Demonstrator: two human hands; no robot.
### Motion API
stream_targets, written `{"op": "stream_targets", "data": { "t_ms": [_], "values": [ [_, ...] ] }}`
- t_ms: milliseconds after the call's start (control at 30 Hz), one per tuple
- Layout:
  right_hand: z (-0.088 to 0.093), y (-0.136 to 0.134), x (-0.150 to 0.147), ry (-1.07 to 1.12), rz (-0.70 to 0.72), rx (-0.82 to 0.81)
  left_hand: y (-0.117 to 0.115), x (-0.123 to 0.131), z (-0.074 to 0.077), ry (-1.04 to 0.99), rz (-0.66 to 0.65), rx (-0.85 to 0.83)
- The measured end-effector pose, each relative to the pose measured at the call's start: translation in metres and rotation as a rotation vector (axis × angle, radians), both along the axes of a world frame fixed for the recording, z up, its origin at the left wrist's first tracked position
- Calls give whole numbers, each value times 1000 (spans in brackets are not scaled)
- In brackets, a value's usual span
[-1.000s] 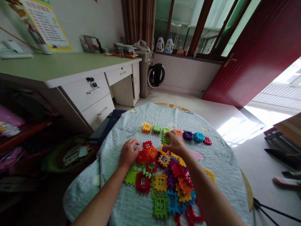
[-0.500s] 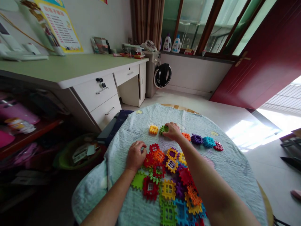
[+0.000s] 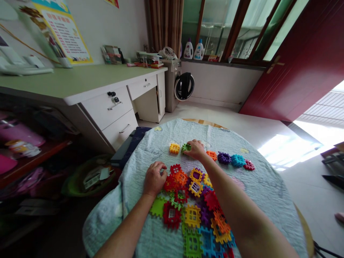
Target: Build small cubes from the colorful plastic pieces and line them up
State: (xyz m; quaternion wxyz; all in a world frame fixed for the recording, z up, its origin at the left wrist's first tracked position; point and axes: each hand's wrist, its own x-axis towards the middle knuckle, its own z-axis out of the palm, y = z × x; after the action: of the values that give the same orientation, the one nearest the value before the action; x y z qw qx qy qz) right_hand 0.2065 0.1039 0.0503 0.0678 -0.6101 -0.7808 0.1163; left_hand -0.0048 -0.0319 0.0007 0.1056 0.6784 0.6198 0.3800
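My right hand [image 3: 196,149] reaches to the far side of the cloth-covered table, its fingers closed on a green window-style building block [image 3: 186,147]. Just left of that block sits a yellow block [image 3: 174,148]. To the right of my hand, an orange block [image 3: 212,155], a purple block [image 3: 224,158], a turquoise block [image 3: 238,161] and a red block [image 3: 249,165] form a row. My left hand [image 3: 155,178] rests on the cloth with loosely curled fingers, thumb apart and nothing visible in them. It lies beside the red pieces [image 3: 170,183] of a loose, multicoloured pile.
A pale blue-green cloth [image 3: 258,204] covers the round table. More notched pieces, including a green one [image 3: 192,243], lie nearest me. A desk with drawers [image 3: 120,114] stands at the left, a washing machine [image 3: 172,86] behind, and a red door [image 3: 290,68] at the right.
The view has shifted very slightly. My right hand stays on the green block and my left hand stays by the pile; no block has visibly changed place.
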Motion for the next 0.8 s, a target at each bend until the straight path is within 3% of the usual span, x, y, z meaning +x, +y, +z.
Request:
{"op": "stream_targets", "data": {
  "t_ms": [567,700,800],
  "values": [
    [4,-2,-5,35,-5,2,0,0,0,11,2,4],
    [16,-13,12,180,-41,66,1,-1,-2,9,-1,0],
    [24,-35,45,317,-57,147,1,-2,-5,11,0,12]
  ]
}}
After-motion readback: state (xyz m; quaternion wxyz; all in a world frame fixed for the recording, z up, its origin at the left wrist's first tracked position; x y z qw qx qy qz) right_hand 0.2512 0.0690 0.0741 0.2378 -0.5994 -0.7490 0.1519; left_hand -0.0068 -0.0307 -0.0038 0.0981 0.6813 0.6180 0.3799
